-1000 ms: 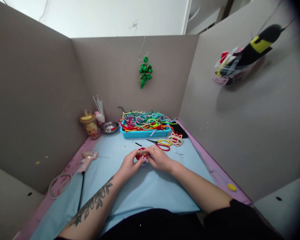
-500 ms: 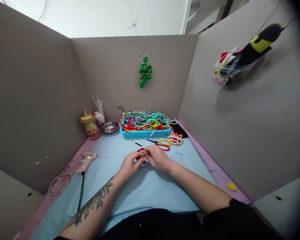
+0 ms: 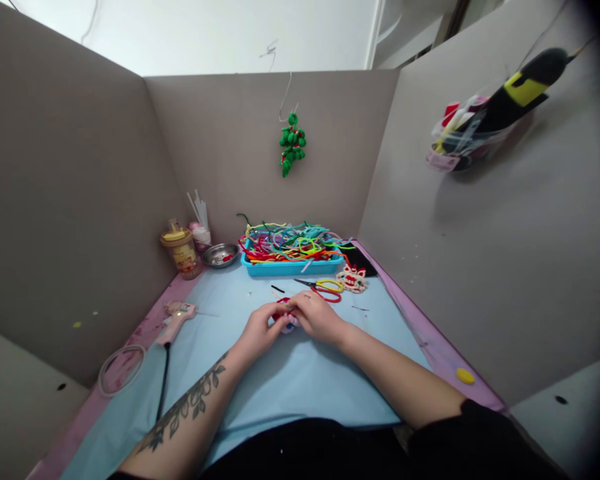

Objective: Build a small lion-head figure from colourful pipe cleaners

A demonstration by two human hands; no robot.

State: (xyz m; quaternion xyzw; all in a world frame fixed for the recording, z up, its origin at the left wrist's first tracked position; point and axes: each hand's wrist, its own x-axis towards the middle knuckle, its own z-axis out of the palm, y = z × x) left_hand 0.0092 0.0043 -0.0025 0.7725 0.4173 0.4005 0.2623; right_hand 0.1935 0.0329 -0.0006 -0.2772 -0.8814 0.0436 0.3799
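Note:
My left hand [image 3: 257, 331] and my right hand [image 3: 316, 317] meet over the light blue mat [image 3: 280, 380] in the middle of the table. Both pinch a small red pipe-cleaner piece [image 3: 283, 315] held between their fingertips; most of it is hidden by the fingers. Just beyond my hands lie scissors [image 3: 324, 288] with red and yellow handles and a short black stick [image 3: 277, 289].
A blue tray [image 3: 290, 268] heaped with coloured pipe cleaners stands at the back. A small woven craft [image 3: 351, 278] lies right of it. A glue gun [image 3: 176, 318], a jar [image 3: 181, 252] and a metal bowl [image 3: 220, 254] sit at left. Grey partition walls enclose the table.
Both hands stay on the red piece; only the fingers shift slightly, and the view has nudged a little.

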